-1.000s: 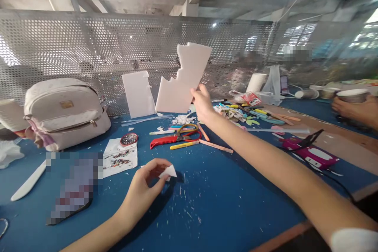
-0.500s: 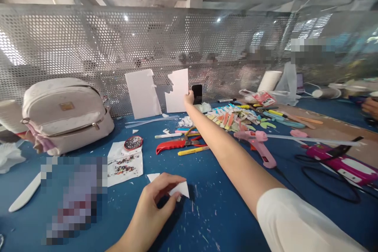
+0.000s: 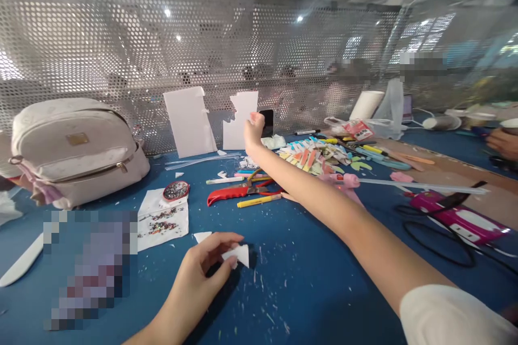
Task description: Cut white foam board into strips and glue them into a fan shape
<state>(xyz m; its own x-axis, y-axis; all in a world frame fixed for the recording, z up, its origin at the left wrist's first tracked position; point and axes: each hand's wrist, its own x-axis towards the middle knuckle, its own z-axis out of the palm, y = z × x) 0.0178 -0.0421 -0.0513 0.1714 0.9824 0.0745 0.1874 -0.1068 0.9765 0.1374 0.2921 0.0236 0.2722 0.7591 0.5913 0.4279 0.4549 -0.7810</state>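
My left hand (image 3: 202,275) is closed on a small white board scrap (image 3: 239,254), pinched between thumb and fingers just above the blue table. Another white scrap (image 3: 202,236) lies behind that hand. My right arm stretches far forward. My right hand (image 3: 254,132), its fingers curled together, is in front of a white board with a jagged edge (image 3: 237,132) leaning on the mesh partition. Whether those fingers grip anything is hidden. A second white board (image 3: 190,124) leans to its left, and a black phone (image 3: 267,123) stands just right of the hand.
Red-handled cutters (image 3: 230,192) and a yellow marker (image 3: 259,201) lie mid-table. Behind my forearm are a pile of coloured strips (image 3: 315,155) and a pink glue gun (image 3: 350,182). A backpack (image 3: 81,156) stands left; a magenta power strip (image 3: 461,218) with black cable lies right.
My right hand has shifted from the jagged board's right edge to in front of it, fingers curled. My left hand keeps the scrap. The view has turned slightly.
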